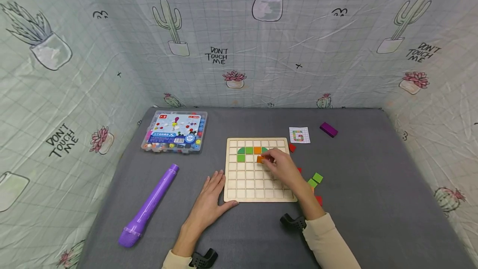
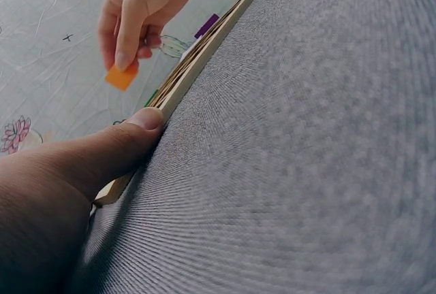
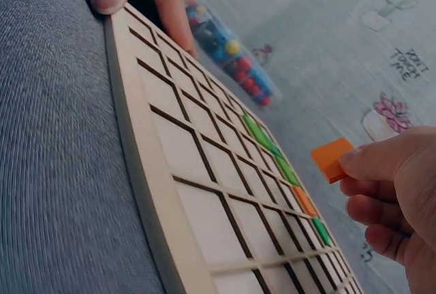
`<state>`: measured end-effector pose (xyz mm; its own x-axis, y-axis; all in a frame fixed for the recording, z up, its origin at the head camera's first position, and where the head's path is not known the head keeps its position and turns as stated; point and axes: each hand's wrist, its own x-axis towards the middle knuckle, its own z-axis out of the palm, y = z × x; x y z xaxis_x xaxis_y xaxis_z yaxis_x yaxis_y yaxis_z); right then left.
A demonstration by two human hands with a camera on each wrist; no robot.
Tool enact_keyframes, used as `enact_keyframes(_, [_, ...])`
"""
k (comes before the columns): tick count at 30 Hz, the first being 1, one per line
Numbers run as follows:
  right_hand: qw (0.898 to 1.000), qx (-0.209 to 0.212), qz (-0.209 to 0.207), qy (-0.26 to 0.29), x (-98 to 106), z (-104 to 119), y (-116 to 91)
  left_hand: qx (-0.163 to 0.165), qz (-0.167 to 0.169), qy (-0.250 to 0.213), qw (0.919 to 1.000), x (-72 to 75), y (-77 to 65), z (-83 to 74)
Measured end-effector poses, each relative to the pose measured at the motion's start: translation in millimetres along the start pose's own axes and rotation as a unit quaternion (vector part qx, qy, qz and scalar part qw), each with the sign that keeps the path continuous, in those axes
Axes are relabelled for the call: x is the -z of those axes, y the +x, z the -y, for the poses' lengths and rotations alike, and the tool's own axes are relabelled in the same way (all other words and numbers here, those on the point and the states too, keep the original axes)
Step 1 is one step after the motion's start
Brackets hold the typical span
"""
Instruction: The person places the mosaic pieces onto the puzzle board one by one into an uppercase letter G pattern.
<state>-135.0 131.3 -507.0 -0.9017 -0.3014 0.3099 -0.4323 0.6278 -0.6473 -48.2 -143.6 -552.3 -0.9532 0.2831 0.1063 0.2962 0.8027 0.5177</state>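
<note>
Between thumb and fingers, my right hand [image 1: 282,170] pinches an orange square tile [image 3: 332,158], held above a wooden grid board [image 1: 250,186]. My left hand [image 1: 210,199] lies at the board's near left corner, its thumb [image 2: 146,120] touching the edge and its fingers spread along the left side. Set in the board's upper rows are a green square tile [image 1: 249,150], an orange tile [image 1: 257,150], another green square [image 1: 241,158] and a dark green rounded tile [image 1: 241,150]. A second rounded green tile [image 3: 320,231] sits past the orange one, partly behind my right hand in the head view.
Right of the board lie green tiles [image 1: 318,177] and red tiles [image 1: 292,147], some hidden by my forearm. A pattern card [image 1: 299,135] and a purple block [image 1: 328,129] lie behind. At left are a purple toy microphone [image 1: 151,206] and a clear box of colored beads [image 1: 175,130].
</note>
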Motion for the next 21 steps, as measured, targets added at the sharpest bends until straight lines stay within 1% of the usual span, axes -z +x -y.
enact_keyframes(6, [1.0, -0.005, 0.022, 0.008, -15, 7, 8, -0.002, -0.003, 0.0, 1.0, 0.7, -0.1, -1.2])
enact_keyframes(12, [0.999, -0.004, 0.042, 0.014, -29, 12, 12, 0.001, 0.001, 0.003, 1.0, 0.8, -0.5, -1.5])
enact_keyframes(16, [0.999, -0.005, 0.045, 0.01, -38, 14, 14, 0.003, 0.003, 0.002, 1.0, 1.3, -1.1, -1.5])
enact_keyframes(21, [0.999, -0.005, 0.052, 0.006, -47, 15, 16, -0.007, -0.008, 0.005, 0.9999, 1.2, -1.4, -1.2])
